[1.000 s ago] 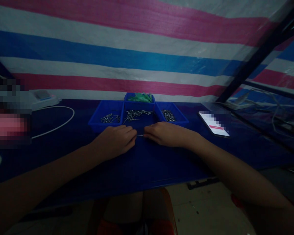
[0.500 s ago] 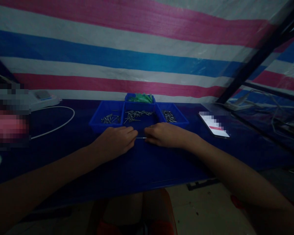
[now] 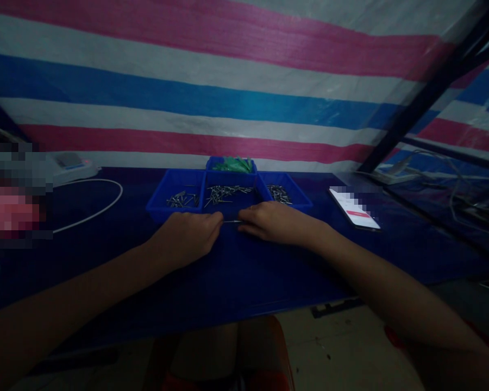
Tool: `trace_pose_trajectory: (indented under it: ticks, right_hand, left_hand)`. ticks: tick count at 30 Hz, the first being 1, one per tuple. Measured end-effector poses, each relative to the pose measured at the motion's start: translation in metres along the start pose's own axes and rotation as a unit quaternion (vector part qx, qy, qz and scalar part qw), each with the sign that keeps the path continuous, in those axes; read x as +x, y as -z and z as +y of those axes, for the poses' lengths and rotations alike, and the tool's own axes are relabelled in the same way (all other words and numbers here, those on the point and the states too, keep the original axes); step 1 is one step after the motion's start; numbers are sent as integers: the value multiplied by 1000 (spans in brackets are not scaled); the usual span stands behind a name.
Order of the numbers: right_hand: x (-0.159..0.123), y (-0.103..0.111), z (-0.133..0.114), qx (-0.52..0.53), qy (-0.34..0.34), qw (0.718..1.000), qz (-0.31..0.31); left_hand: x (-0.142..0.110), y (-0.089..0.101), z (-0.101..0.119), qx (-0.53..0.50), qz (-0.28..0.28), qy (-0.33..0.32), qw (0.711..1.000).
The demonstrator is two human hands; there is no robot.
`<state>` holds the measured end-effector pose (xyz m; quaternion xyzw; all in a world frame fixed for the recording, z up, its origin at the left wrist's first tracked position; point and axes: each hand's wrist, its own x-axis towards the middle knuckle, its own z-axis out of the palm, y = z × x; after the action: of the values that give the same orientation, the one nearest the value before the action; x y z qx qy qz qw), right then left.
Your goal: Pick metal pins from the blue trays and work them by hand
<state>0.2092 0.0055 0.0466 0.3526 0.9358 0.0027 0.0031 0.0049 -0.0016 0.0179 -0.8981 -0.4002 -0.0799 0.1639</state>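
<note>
My left hand [image 3: 191, 233] and my right hand [image 3: 271, 224] rest on the dark blue table [image 3: 236, 271], fingers curled and nearly meeting. Between their fingertips lies a thin metal pin [image 3: 231, 221], pinched at both ends. Just beyond the hands stand three blue trays side by side: the left tray [image 3: 175, 195], the middle tray [image 3: 230, 194] and the right tray [image 3: 285, 194], each holding several small metal pins. A fourth blue tray [image 3: 232, 163] behind them holds green parts.
A phone [image 3: 354, 209] with a lit screen lies to the right. A white cable [image 3: 93, 209] loops at the left beside a white device [image 3: 71, 163]. A striped tarp hangs behind; a black frame bar [image 3: 424, 92] slants at the right.
Both hands stayed in place in front of the trays. The gap between the fingertips widened slightly, showing more of the pin.
</note>
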Motion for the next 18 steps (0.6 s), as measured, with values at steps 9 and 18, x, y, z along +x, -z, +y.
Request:
trace_pose_trajectory:
  ticks: [9, 18]
  right_hand:
    - [1, -5, 0, -3, -10, 1000, -1]
    - [1, 0, -3, -8, -17, 999, 29]
  left_hand:
    - [1, 0, -1, -39, -3, -30, 999]
    - [1, -1, 0, 5, 4, -13, 1000]
